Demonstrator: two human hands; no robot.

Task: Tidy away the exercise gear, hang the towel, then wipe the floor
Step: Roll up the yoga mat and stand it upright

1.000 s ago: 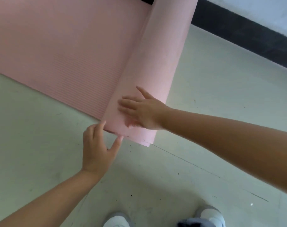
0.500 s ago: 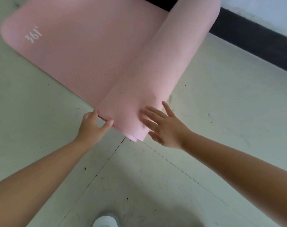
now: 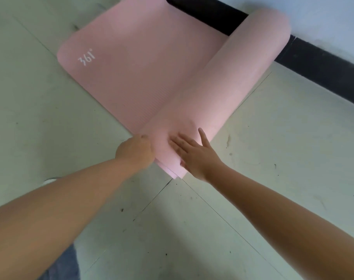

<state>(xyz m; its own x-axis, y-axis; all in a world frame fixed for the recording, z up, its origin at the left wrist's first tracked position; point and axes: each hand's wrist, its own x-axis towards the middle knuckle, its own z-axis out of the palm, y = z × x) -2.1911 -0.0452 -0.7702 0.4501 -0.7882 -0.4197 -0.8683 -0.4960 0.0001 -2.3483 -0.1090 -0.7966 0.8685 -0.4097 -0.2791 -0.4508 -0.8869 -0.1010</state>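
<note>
A pink exercise mat [image 3: 135, 77] lies partly rolled on the pale tiled floor. Its flat end with a white "361°" logo reaches left; the thick roll [image 3: 222, 85] runs from the wall down to my hands. My left hand [image 3: 134, 151] curls against the left side of the roll's near end, fingers tucked at the seam with the flat part. My right hand [image 3: 194, 154] lies flat and spread on top of the roll's near end.
A black skirting board [image 3: 313, 65] under a white wall runs across the upper right, touching the roll's far end. Tile joints [image 3: 152, 203] cross the speckled floor. A white shoe tip [image 3: 50, 181] and blue trouser leg [image 3: 61, 265] show at lower left.
The roll has advanced left over the flat part, leaving less mat unrolled. The mat's logo end has come fully into view. My left hand has closed tighter against the roll's end.
</note>
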